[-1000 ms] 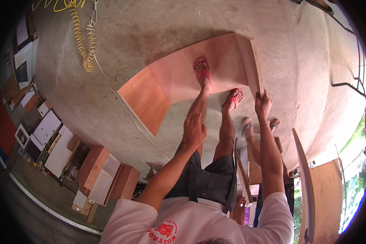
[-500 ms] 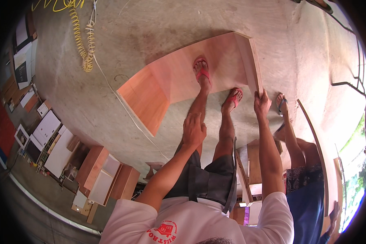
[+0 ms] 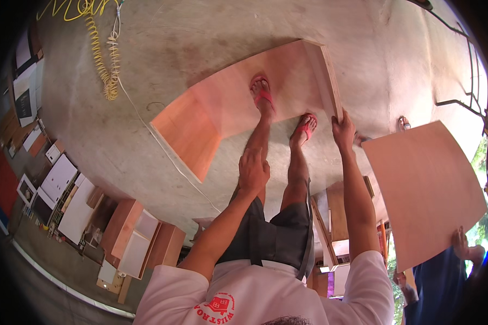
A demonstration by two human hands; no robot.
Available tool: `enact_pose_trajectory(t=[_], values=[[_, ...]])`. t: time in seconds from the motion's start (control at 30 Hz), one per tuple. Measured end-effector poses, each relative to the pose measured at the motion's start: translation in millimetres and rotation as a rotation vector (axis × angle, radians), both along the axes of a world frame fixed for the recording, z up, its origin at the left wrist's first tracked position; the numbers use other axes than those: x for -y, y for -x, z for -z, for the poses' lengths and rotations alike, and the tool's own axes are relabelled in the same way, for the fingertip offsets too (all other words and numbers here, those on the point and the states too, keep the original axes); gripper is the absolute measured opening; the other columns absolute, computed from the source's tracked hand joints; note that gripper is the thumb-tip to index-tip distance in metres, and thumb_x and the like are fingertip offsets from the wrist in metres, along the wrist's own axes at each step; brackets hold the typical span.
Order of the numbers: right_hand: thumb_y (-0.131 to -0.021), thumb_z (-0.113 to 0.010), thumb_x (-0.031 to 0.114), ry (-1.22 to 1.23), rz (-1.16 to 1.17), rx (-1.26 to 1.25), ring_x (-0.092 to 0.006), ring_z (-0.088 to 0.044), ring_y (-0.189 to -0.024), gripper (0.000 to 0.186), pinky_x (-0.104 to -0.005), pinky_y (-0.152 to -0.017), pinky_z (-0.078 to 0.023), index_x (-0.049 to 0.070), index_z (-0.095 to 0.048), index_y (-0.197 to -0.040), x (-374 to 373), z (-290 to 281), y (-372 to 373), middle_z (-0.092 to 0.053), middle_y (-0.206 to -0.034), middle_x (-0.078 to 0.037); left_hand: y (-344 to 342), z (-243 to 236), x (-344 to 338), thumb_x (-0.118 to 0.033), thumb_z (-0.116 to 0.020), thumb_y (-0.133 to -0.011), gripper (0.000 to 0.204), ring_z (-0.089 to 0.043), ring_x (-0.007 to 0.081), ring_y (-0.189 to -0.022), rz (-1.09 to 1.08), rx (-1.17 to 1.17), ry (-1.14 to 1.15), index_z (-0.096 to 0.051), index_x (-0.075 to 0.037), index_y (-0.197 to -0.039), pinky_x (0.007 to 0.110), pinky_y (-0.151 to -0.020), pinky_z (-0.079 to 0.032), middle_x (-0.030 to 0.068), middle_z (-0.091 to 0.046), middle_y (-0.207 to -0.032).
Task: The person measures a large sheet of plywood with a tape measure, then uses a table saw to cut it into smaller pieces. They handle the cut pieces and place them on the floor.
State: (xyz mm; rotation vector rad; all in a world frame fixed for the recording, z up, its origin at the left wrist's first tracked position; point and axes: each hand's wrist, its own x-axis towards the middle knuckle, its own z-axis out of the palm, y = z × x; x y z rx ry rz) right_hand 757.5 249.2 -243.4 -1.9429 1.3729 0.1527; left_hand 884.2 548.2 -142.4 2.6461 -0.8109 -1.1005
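Note:
A three-sided plywood assembly [image 3: 255, 81] lies on the concrete floor, its wide panel flat and a side board standing at each end. My right hand [image 3: 343, 131] is closed around the near end of its right side board [image 3: 325, 78]. My left hand [image 3: 254, 169] rests on my left knee, fingers laid out, holding nothing. My left foot, in a red sandal [image 3: 263, 93], is on the flat panel. The other red sandal [image 3: 307, 129] is on the floor by the panel's near edge.
At right, a co-worker holds a large plywood sheet [image 3: 425, 189] with both hands. A thin hose [image 3: 141, 116] runs along the left side board from a yellow coiled hose [image 3: 100, 65]. Wooden cabinets [image 3: 127, 233] stand at lower left. Black metal bars [image 3: 461, 103] are at far right.
The co-worker's sheet has turned from edge-on to show its broad face, and the co-worker has shifted. My hands keep their places; the whole view has shifted slightly.

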Motion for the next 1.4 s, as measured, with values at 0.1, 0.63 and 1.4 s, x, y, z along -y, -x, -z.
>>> enact_pose_trajectory(t=[0.1, 0.63, 1.4], values=[[-0.084, -0.07, 0.016, 0.0, -0.02, 0.017, -0.0406, -0.067, -0.098, 0.047, -0.0446, -0.084, -0.053, 0.01, -0.061, -0.129, 1.8, 2.3, 2.9, -0.069, -0.104, -0.024, 0.7, 1.3, -0.2, -0.016, -0.062, -0.085, 0.05, -0.047, 0.042, -0.128, 0.004, 0.014, 0.01, -0.052, 0.0, -0.132, 0.051, -0.108, -0.037, 0.0214, -0.059, -0.126], [-0.078, -0.077, 0.026, -0.094, -0.024, -0.043, -0.0365, -0.064, -0.111, 0.059, -0.0423, -0.092, -0.051, 0.009, -0.059, -0.132, 1.1, -4.8, 14.9, -0.066, -0.121, -0.02, 1.9, 1.7, -2.4, -0.016, -0.063, -0.085, 0.051, -0.047, 0.0411, -0.128, -0.011, 0.022, 0.022, -0.051, -0.001, -0.133, 0.052, -0.108, -0.037, 0.0204, -0.06, -0.125], [-0.087, -0.069, 0.048, -0.357, 0.596, -0.268, -0.0342, -0.064, -0.116, 0.064, -0.0419, -0.099, -0.049, 0.002, -0.059, -0.132, -233.9, -124.8, 165.4, -0.063, -0.13, -0.021, -47.1, 2.9, -46.7, -0.032, -0.058, -0.091, 0.055, -0.058, 0.0407, -0.12, -0.24, -0.226, -0.119, -0.05, 0.0, -0.135, 0.045, -0.102, -0.045, 0.0248, -0.061, -0.13]])
